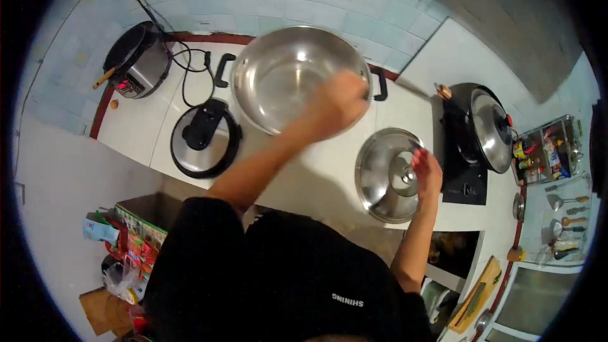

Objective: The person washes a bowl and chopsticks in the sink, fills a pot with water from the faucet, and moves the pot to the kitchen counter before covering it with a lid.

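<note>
the wide steel pan [266, 79] sits on the white worktop [316, 174] at the upper centre of the frame, its black handles out to either side. the left hand [343, 100] is over the right part of the pan, blurred by motion; whether its fingers are closed or holding something, i cannot tell. the right hand [428, 174] is at the knob [406, 175] of the steel lid [375, 183], right of centre; i cannot tell whether it grips the knob. the two hands are well apart. left of centre lies a round black-rimmed lid [204, 145] with a thick black handle, just below the pan's left side. the electric cooker [144, 66] stands at the upper left, and a lidded black wok [467, 104] is on the black hob [465, 193] to the right.
</note>
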Demonstrator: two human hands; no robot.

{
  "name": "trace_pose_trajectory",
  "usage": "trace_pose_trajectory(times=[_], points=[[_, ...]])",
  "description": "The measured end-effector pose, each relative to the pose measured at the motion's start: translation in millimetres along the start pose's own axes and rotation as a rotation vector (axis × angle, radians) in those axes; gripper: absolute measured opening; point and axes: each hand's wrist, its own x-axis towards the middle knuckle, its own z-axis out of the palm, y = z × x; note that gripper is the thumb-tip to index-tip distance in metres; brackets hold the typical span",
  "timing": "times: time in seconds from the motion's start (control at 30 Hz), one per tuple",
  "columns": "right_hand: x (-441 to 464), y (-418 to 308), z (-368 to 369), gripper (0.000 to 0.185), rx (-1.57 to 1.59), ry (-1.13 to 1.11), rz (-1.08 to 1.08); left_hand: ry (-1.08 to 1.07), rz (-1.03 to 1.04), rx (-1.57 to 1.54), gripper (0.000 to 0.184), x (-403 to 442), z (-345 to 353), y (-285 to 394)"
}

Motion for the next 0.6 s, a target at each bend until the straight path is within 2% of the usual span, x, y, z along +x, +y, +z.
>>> trace_pose_trajectory(times=[0.03, 0.07, 0.1, 0.17, 0.2, 0.23, 0.3, 0.37, 0.4, 0.43, 0.47, 0.5, 0.53, 0.6], points=[[18.6, 1.0, 27.3, 0.034, -0.007, 0.001, 0.034, -0.213, -0.282, 0.249, 0.033, -0.5, -48.1, -18.0], [36.7, 3.2, 54.8, 0.035, -0.012, 0.003, 0.07, 0.188, -0.061, 0.357, 0.025, -20.9, -72.6, -67.7], [54.2, 6.1, 78.5, 0.035, 0.046, -0.028, 0.095, 0.282, -0.282, 0.383, 0.03, -37.4, -102.6, -92.8], [86.9, 13.9, 116.4, 0.034, 0.101, -0.042, 0.126, 0.285, -0.458, 0.572, 0.039, -72.7, -140.2, -140.7], [100.5, 18.8, 130.9, 0.032, 0.098, -0.02, 0.129, 0.243, -0.581, 0.554, 0.04, -93.3, -145.9, -167.4], [111.5, 23.7, 142.5, 0.03, 0.09, -0.017, 0.12, 0.223, -0.614, 0.537, 0.04, -113.5, -144.1, -195.7], [128.2, 35.1, 160.3, 0.027, 0.173, -0.079, 0.146, 0.098, -1.023, -0.042, 0.039, -125.1, -144.6, -217.0], [126.2, 28.5, 167.0, 0.025, 0.192, -0.038, 0.142, 0.185, -1.278, -0.573, 0.04, -116.8, -143.4, -205.7], [116.6, 24.7, 171.7, 0.025, 0.172, 0.033, 0.14, 0.227, -1.215, -0.628, 0.035, -135.0, -135.1, -234.8], [107.4, 25.9, 167.5, 0.023, 0.191, 0.0, 0.168, 0.103, -1.071, -0.603, 0.032, -155.4, -140.6, -261.5], [86.7, 20.6, 172.0, 0.023, 0.151, 0.022, 0.142, 0.286, -1.21, -0.785, 0.03, -140.9, -139.0, -242.8], [59.3, 10.9, 175.3, 0.021, 0.124, -0.017, 0.05, 0.21, -1.258, -0.844, 0.029, -158.4, -141.5, -274.6], [30.8, -2.7, 178.4, 0.021, 0.136, -0.034, 0.026, 0.208, -1.201, -0.825, 0.027, -149.7, -149.5, -260.2], [-37.8, -46.7, 187.2, 0.02, 0.185, 0.202, -0.004, 0.152, -1.146, -0.898, 0.026, -116.4, -160.9, -211.9]])
